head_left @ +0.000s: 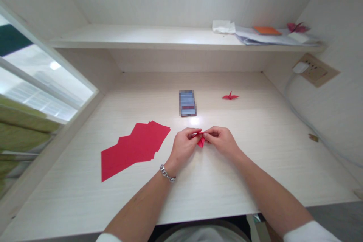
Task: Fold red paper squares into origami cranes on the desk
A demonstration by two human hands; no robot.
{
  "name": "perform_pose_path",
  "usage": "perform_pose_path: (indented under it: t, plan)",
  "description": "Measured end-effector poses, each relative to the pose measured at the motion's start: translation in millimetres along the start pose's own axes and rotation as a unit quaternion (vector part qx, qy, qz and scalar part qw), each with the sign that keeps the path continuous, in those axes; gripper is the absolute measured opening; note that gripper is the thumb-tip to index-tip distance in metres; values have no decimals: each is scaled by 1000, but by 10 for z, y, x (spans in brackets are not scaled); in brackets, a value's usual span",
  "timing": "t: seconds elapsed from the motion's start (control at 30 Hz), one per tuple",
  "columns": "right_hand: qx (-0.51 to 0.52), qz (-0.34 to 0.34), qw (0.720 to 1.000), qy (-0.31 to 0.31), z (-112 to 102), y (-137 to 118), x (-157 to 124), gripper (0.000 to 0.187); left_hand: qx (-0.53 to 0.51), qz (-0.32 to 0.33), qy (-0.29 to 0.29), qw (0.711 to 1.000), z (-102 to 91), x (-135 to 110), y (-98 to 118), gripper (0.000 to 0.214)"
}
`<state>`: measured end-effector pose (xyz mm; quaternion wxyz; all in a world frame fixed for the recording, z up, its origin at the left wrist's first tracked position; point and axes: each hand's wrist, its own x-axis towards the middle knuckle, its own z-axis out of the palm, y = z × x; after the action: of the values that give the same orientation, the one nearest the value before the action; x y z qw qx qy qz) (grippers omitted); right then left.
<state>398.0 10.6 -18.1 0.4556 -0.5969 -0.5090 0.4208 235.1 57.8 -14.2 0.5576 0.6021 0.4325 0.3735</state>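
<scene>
A small piece of folded red paper [201,142] is pinched between my two hands, just above the desk. My left hand [185,144] grips it from the left with thumb and fingers closed. From the right, my right hand [222,140] pinches its other side near the top. Fingers hide much of the paper, so its full shape cannot be made out. To the left lies a fanned stack of red paper sheets [136,145]. A finished red paper crane [230,96] rests on the desk farther back on the right.
A phone [187,103] lies beyond my hands on the pale desk [198,189]. Above, the shelf [141,38] bears papers, an orange sheet [267,30] and a dark pink folded paper [297,27]. A cable [297,115] runs from the wall socket [316,70] along the right side.
</scene>
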Motion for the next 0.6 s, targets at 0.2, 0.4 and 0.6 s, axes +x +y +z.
perform_pose_path:
  t: [0.2,0.4,0.6]
  plan:
    - [109,27,993,-27,20,-34,10,21,-26,-1,-22,999,7,-25,75,22]
    - [144,48,988,31,18,-61,26,22,-128,-19,-31,991,-2,-29,108,37]
    - [179,24,984,6,45,-39,29,32,-152,-10,-65,986,14,-64,129,39]
